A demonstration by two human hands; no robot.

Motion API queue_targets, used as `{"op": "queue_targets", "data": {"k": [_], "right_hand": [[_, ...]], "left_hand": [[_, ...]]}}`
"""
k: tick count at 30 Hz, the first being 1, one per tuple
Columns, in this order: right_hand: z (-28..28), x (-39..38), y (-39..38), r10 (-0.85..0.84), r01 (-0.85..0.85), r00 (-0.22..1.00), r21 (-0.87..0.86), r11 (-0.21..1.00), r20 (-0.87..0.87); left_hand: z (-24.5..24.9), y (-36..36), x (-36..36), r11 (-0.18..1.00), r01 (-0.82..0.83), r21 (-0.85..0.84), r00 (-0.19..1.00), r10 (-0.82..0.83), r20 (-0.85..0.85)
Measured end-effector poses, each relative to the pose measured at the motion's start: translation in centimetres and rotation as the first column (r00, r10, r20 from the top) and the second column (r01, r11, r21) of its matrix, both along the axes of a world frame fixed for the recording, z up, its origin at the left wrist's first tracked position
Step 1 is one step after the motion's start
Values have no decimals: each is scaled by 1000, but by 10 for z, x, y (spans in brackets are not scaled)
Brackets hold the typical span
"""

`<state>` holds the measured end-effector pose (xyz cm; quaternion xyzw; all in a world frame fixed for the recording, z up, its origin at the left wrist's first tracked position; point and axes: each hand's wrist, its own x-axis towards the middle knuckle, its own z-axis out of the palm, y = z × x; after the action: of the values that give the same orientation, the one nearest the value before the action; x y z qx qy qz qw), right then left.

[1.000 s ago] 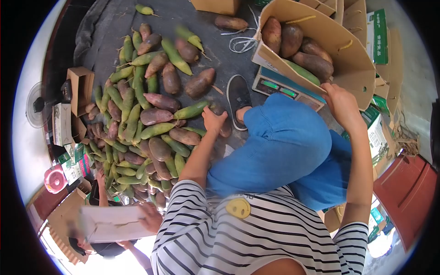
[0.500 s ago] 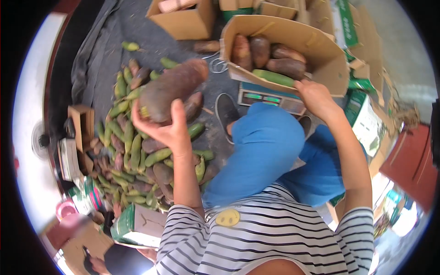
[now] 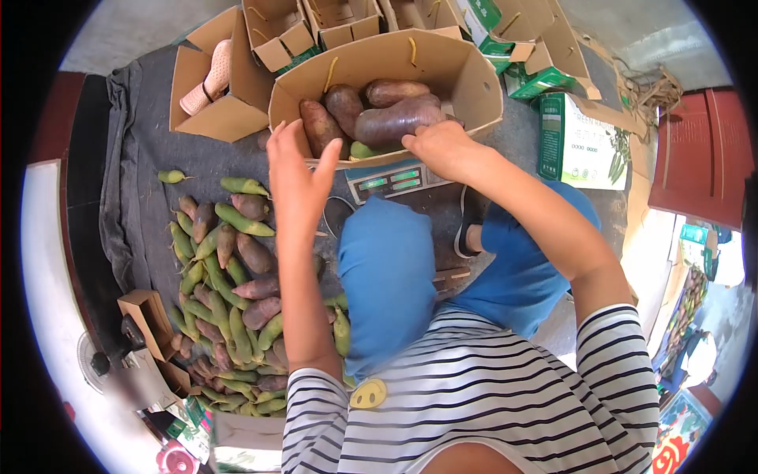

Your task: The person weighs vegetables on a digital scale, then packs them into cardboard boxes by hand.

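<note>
Before me a cardboard box (image 3: 379, 63) with yellow rope handles stands on a digital scale (image 3: 391, 182). Inside are several reddish-purple radishes (image 3: 320, 126) and a partly covered green radish (image 3: 361, 150). One large, shiny purple radish (image 3: 395, 120) lies across the front of the box. My left hand (image 3: 302, 170) is open at the box's front left corner, fingers spread and holding nothing. My right hand (image 3: 446, 150) is closed on the box's front rim, its fingertips close to the large radish; whether they touch it is hard to tell.
On the dark ground sheet to the left, a pile of green and purple radishes (image 3: 229, 316) spreads out. An open box (image 3: 237, 103) with a pink perforated object stands at the back left. More open boxes (image 3: 347, 20) line the back; a printed carton (image 3: 584, 142) stands right.
My left hand has moved from above the pile to the box and let go of a large purple radish, now inside. My right hand stays at the front rim. The view has shifted.
</note>
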<state>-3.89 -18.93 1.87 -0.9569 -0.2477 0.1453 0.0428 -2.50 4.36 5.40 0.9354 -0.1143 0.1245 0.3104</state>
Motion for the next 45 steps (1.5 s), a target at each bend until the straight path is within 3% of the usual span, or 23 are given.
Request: {"op": "queue_targets", "data": {"k": [1,4,9,11,14,17,18,21,26,34,41,45], "right_hand": [[-2,0,-1,8,-8,1000,15,1000,-10],[-4,-5,-3,80,-80,995,2,997,60],[1,2,-5,41,-41,999,-8,999,-26],[3,2,-6,34,-30,995,38,999,-91],[22,2,-9,-20,22,993,15,1000,-120],[42,3,-16,-56,60,991,35,998,-119],[46,2,-18,-59,63,993,35,997,-105],[42,-2,-26,-75,79,995,61,995,-71],[47,-4,-39,-125,126,992,33,991,-34],[73,-13,-57,-204,178,971,196,964,124],[87,-48,-74,-236,220,971,280,935,25],[59,-59,-86,-239,174,962,381,908,129]], "left_hand": [[8,6,-3,998,20,-58,997,-24,-73],[50,5,-10,965,41,-261,997,-57,-56],[119,-36,-14,763,163,-625,978,-210,-2],[121,-57,-10,775,239,-585,961,-274,29],[96,-76,7,870,335,-363,932,-362,-9],[25,-73,29,962,268,56,963,-266,-41],[17,-72,28,925,269,270,963,-258,-75],[5,-74,28,836,296,461,955,-253,-155],[7,-77,26,772,420,477,906,-322,-276],[4,-79,30,692,510,511,858,-366,-361],[10,-73,34,735,497,462,866,-386,-318],[16,-61,45,772,432,467,902,-353,-249]]}}
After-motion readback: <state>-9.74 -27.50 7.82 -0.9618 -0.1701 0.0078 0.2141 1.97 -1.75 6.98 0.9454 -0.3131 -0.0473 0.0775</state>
